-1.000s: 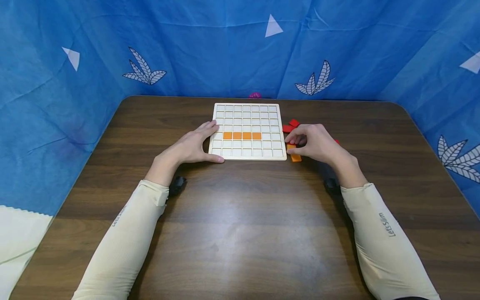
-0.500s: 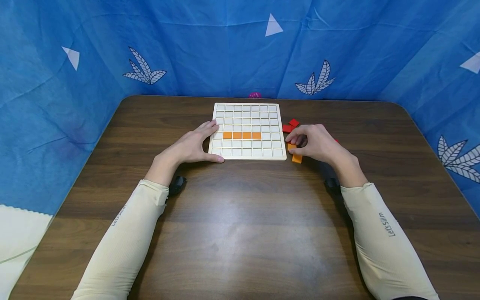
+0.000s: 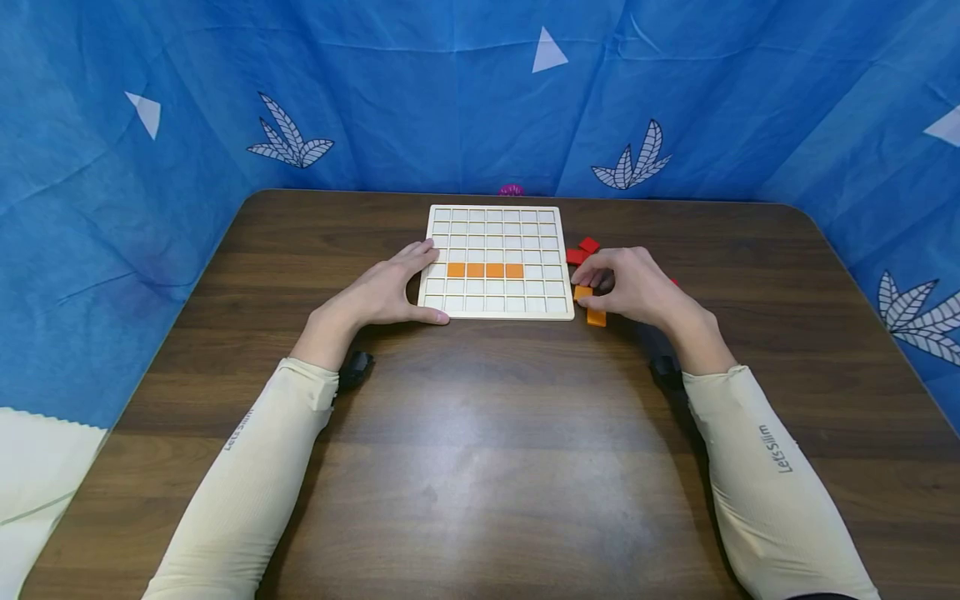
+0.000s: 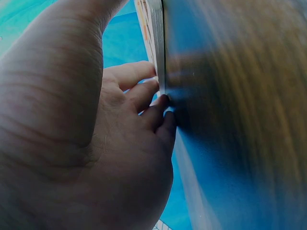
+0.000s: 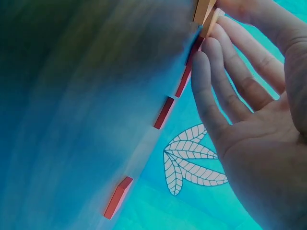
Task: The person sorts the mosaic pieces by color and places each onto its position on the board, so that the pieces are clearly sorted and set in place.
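A white grid board [image 3: 547, 305] lies on the table, with a row of several orange tiles [image 3: 475, 270] set in its squares. My left hand [image 3: 378, 290] rests against the board's left side, fingers spread along the edge and thumb at the front-left corner. In the left wrist view the fingertips touch the board's rim [image 4: 159, 43]. Just right of the board, my right hand [image 3: 636, 285] pinches an orange tile [image 3: 582, 292] between thumb and fingers. Another orange tile [image 3: 596, 318] lies just in front of it, partly under the thumb.
Red tiles [image 3: 576, 257] lie beyond my right hand, near the board's right edge. One more red tile [image 3: 674, 282] peeks out behind the right wrist. The brown table [image 3: 480, 433] meets a blue patterned cloth [image 3: 390, 100] at its far edge.
The pinched orange tile has shifted slightly relative to the other orange tile, which has slid a little to the right. My left hand and the board stay in place.
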`<act>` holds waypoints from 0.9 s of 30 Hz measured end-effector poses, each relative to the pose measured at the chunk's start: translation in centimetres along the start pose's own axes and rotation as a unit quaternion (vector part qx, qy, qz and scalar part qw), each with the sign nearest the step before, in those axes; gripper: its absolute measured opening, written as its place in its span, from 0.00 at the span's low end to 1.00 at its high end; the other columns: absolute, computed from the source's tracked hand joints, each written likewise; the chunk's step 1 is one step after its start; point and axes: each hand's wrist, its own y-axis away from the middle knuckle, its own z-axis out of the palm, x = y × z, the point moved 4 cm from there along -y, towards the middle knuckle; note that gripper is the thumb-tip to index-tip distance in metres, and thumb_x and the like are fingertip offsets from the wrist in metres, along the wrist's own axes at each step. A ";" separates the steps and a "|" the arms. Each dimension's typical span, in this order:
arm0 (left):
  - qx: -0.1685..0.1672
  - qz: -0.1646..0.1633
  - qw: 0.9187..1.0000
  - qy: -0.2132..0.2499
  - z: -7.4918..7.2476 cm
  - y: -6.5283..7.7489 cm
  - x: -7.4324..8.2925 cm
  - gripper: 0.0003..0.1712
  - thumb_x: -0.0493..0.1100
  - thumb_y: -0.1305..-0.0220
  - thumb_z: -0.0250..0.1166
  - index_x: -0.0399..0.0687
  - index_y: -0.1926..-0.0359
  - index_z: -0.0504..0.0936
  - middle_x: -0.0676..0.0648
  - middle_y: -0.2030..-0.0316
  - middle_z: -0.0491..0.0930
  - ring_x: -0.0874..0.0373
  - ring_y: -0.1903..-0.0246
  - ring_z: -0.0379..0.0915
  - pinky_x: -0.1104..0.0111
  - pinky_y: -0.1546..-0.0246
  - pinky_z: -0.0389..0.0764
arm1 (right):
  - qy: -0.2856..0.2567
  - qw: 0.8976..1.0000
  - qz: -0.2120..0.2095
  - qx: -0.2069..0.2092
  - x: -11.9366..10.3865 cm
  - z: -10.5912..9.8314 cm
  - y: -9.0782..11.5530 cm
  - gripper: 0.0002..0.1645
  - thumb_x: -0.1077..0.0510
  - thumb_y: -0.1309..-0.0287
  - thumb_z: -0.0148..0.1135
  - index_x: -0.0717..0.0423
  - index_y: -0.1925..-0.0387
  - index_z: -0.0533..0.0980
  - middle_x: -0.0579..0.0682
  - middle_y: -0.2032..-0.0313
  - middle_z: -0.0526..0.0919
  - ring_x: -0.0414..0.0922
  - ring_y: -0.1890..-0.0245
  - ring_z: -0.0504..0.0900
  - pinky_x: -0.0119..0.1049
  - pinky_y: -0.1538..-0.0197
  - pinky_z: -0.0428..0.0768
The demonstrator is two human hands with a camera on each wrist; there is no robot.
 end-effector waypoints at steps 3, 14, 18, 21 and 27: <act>-0.001 -0.001 1.000 0.002 0.0 0.0 0.1 0.69 0.73 0.47 0.76 0.48 0.16 0.54 0.46 0.15 0.45 0.51 0.15 0.38 0.49 0.19 0.54 | -0.003 1.000 -0.001 0.009 0.0 -0.1 -0.1 0.16 0.61 0.43 0.79 0.55 0.53 0.87 0.54 0.58 0.87 0.51 0.56 0.82 0.50 0.46 0.85; -0.001 -0.002 1.000 0.003 0.0 0.1 -0.2 0.69 0.73 0.47 0.76 0.47 0.16 0.54 0.47 0.15 0.45 0.51 0.15 0.38 0.49 0.19 0.54 | -0.013 0.999 -0.002 0.049 -0.5 -0.2 -1.8 0.18 0.61 0.42 0.79 0.57 0.50 0.86 0.55 0.55 0.86 0.52 0.56 0.81 0.49 0.46 0.85; -0.003 -0.004 1.000 0.004 0.1 0.2 -0.3 0.69 0.73 0.47 0.76 0.47 0.16 0.54 0.47 0.14 0.44 0.51 0.15 0.38 0.49 0.19 0.54 | -0.018 0.998 -0.003 0.053 -1.2 0.2 -2.9 0.17 0.60 0.41 0.79 0.57 0.50 0.86 0.56 0.56 0.86 0.52 0.56 0.80 0.46 0.50 0.84; -0.003 -0.004 1.000 0.004 0.1 0.2 -0.3 0.69 0.73 0.47 0.76 0.47 0.16 0.54 0.47 0.14 0.44 0.51 0.15 0.38 0.49 0.19 0.54 | -0.028 0.999 -0.008 0.047 -1.8 0.4 -3.6 0.16 0.60 0.40 0.78 0.58 0.50 0.86 0.56 0.56 0.86 0.52 0.56 0.80 0.46 0.50 0.82; -0.001 -0.005 1.000 0.006 0.0 0.1 -0.2 0.69 0.74 0.47 0.76 0.48 0.16 0.54 0.47 0.14 0.45 0.51 0.15 0.38 0.49 0.19 0.54 | -0.025 0.999 -0.014 0.040 -2.7 0.7 -4.7 0.16 0.60 0.42 0.79 0.57 0.52 0.87 0.55 0.58 0.87 0.51 0.58 0.80 0.43 0.50 0.81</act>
